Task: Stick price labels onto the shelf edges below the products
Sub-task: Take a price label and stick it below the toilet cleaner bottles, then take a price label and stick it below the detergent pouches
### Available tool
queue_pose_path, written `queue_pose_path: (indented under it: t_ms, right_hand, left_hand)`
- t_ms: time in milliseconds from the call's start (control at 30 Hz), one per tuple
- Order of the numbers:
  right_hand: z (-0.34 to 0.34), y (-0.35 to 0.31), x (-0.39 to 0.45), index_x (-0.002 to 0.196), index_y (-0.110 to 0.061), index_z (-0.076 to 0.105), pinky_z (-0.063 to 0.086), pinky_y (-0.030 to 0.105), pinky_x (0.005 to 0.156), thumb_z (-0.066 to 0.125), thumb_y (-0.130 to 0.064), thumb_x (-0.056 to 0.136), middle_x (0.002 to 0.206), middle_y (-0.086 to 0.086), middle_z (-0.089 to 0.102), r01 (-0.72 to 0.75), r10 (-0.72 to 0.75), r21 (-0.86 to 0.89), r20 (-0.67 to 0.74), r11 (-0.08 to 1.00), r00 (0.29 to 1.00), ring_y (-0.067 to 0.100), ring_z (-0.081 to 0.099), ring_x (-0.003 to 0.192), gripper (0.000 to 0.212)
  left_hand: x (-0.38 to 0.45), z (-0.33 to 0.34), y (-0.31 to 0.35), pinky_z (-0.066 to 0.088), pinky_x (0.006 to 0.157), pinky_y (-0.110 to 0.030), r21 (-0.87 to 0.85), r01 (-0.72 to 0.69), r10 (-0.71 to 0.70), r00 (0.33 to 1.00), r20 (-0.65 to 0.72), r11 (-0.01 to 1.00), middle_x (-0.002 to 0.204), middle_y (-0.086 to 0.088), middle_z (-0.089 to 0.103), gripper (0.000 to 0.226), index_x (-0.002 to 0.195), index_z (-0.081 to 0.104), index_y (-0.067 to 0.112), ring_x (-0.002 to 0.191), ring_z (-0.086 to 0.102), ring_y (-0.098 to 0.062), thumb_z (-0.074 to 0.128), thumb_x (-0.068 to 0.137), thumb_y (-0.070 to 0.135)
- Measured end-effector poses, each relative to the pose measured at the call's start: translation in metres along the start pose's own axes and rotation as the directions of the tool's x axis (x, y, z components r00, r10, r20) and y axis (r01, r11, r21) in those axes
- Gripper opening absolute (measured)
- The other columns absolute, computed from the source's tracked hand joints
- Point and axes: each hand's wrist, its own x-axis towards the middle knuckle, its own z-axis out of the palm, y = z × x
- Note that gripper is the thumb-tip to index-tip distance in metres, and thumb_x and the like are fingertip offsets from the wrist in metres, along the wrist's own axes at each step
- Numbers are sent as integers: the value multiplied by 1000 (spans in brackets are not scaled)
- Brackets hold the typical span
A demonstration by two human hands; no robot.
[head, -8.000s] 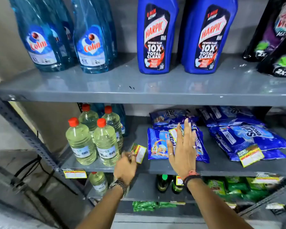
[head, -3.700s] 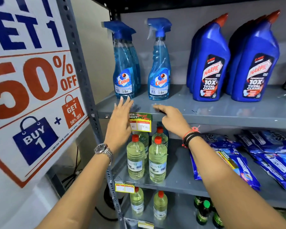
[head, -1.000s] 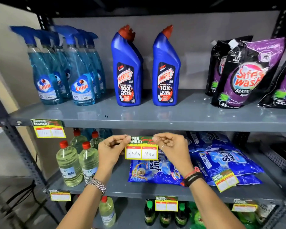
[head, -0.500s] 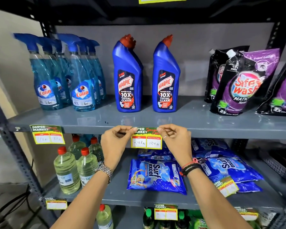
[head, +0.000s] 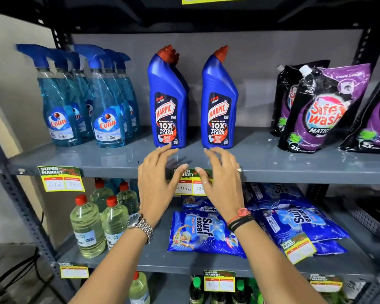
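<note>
A green, red and yellow price label (head: pixel 190 182) hangs on the front edge of the grey shelf (head: pixel 294 176), below two blue Harpic bottles (head: pixel 169 99). My left hand (head: pixel 156 183) and my right hand (head: pixel 222 183) flank the label with fingers spread, thumbs pressing on its top strip and fingertips resting on the shelf top. Part of the label is hidden behind my right hand. Another label (head: pixel 60 178) sticks to the same edge under the Colin spray bottles (head: pixel 83 99).
Purple Safewash pouches (head: pixel 323 110) stand at the right of the shelf. Below lie Surf Excel packets (head: pixel 202 231), clear bottles with red caps (head: pixel 99 222) and a loose label (head: pixel 297 247) on a packet. More labels (head: pixel 219 280) mark the lower shelf edge.
The label, held between both hands a second ago, has moved up onto the shelf edge. My fingers have opened from pinching its corners to pressing it flat.
</note>
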Motion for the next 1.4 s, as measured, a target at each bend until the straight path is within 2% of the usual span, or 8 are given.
queue_pose_path:
  t_ms: [133,200,367,667,967,1100,1200,1400]
  right_hand:
    - [12,-5,11,138,-7,35,20,40,115,42,-38,93,150,11,34,112,-93,-77,222,991,971,24,21,143,55]
    - [15,-2,12,139,-6,32,18,38,116,40,-42,94,151,11,31,90,-55,-105,302,990,952,23,21,143,58]
    - [9,0,12,129,-6,48,31,37,110,48,-43,90,138,14,51,-40,54,-52,306,998,950,25,43,131,54]
    - [-8,4,22,122,-15,59,48,27,83,58,-12,88,123,11,64,-281,204,156,386,947,900,26,62,106,34]
    - [-17,3,27,127,-8,52,36,28,107,47,10,87,132,8,57,-300,175,206,470,931,865,20,50,125,44]
    - [-21,6,25,128,-7,51,31,14,99,46,15,82,134,10,55,-253,126,206,483,945,866,20,50,125,51]
    - [-26,15,11,131,-8,47,27,22,110,40,22,75,140,14,48,-245,136,236,399,940,907,24,41,133,64]
    - [-36,55,-54,141,-14,32,11,33,119,36,14,80,153,-1,26,-158,147,89,115,984,982,13,10,143,67]
  left_hand:
    - [11,6,-6,14,117,-35,39,-127,114,962,249,991,143,6,49,38,130,53,28,142,30,-16,42,97,42]
    - [10,9,-13,22,114,-34,31,-125,111,950,293,992,138,5,55,36,129,55,27,138,38,-15,43,97,38]
    - [11,8,-19,39,101,-31,60,-113,94,960,263,992,126,12,64,32,119,64,31,124,54,-9,51,92,42]
    - [16,1,-27,51,82,-29,-42,-57,68,935,347,997,124,9,66,34,124,60,32,115,59,-13,51,92,40]
    - [15,-4,-29,55,86,-41,-117,-25,65,934,352,993,118,-1,69,34,126,59,23,106,65,-20,53,93,17]
    - [7,-2,-23,30,113,-33,-120,-44,82,943,324,992,129,-1,63,41,128,55,21,123,55,-25,48,92,2]
    - [-9,-6,-15,12,119,-36,-87,-93,113,957,266,992,148,-4,42,37,134,48,18,142,28,-23,44,97,13]
    - [-50,8,12,1,120,-34,-17,-311,301,901,314,950,158,1,12,52,147,24,18,146,2,-12,37,99,34]
